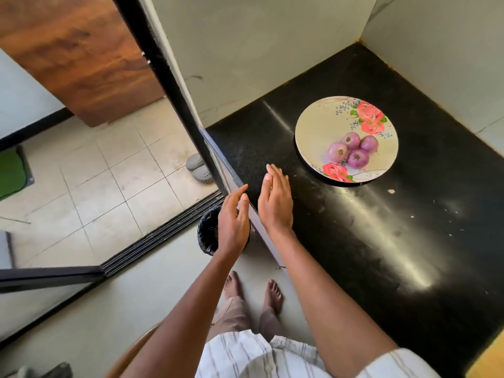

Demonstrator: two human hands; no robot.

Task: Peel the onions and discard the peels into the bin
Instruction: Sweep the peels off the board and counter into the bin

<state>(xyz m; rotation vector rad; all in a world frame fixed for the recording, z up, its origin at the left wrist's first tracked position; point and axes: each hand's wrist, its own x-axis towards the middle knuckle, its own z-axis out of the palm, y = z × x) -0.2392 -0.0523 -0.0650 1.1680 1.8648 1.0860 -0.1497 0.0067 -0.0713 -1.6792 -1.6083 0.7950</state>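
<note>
Several peeled purple onions (352,150) lie together on a round floral plate (316,132) on the black counter (381,227). My right hand (275,200) stands on edge at the counter's left border, fingers straight, holding nothing. My left hand (233,219) hovers just off the counter edge, over the black-lined bin (206,236) on the floor, fingers straight and empty. The two palms face each other a small gap apart. The left hand hides most of the bin's opening.
Small peel scraps (391,191) and flecks lie scattered on the counter right of the plate. Pale walls close the counter at back and right. A door frame (169,77), sliding track and grey slippers (197,169) are to the left. My bare feet (253,290) stand below.
</note>
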